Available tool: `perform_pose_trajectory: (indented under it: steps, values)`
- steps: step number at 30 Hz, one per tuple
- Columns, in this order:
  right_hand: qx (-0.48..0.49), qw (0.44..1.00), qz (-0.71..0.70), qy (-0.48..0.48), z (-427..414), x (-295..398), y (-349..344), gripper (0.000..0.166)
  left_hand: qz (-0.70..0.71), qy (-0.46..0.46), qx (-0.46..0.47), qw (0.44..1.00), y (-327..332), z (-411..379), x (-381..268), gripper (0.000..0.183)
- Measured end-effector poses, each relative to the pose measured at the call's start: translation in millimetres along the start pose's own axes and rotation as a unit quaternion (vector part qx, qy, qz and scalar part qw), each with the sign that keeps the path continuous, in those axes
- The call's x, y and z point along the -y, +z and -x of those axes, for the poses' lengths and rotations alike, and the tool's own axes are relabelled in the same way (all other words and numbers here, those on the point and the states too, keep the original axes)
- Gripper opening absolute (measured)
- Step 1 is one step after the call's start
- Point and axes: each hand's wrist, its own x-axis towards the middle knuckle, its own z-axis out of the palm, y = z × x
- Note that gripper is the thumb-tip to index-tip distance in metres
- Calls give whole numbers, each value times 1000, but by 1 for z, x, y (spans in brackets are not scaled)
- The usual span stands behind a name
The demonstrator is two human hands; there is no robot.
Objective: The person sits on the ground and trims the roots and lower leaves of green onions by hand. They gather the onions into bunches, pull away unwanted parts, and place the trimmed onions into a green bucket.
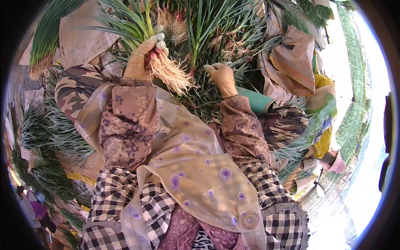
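Observation:
My left hand, apparently gloved with pale fingertips, is closed around a bunch of spring onions. Their reddish bulbs and long pale roots hang toward the lower right, and the green leaves fan out to the upper left. To the right is my right hand, its fingers curled over the heap of green leaves. Just left of its fingertips stands a single spring onion stalk, with a gap between. Whether anything is inside the curled fingers is hidden.
More spring onions with roots are piled ahead. A large bunch lies on sacking at upper left. Crumpled sacks lie on the right, near a green boot. A spotted plastic apron covers my lap. Another person is at lower left.

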Motion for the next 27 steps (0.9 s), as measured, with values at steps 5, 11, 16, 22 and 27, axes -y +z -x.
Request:
perform_pose_trajectory:
  steps: [5,11,16,22,27]
  values:
    - [51,991,121,-25,24,28,59,41,-3,-88,-76,993,-20,-3,18,38]
    - [-81,990,46,-102,16,29,44,26,-83,-111,-140,980,-40,-6,30,31]
    - [-115,973,26,-200,46,72,6,26,-263,-143,-221,928,-65,-18,45,23]
    - [-32,933,155,-323,66,86,27,22,-398,-140,-216,880,-47,-8,37,24]
    - [58,979,-159,-111,55,96,-2,26,-335,-85,-206,916,-42,-5,45,20]
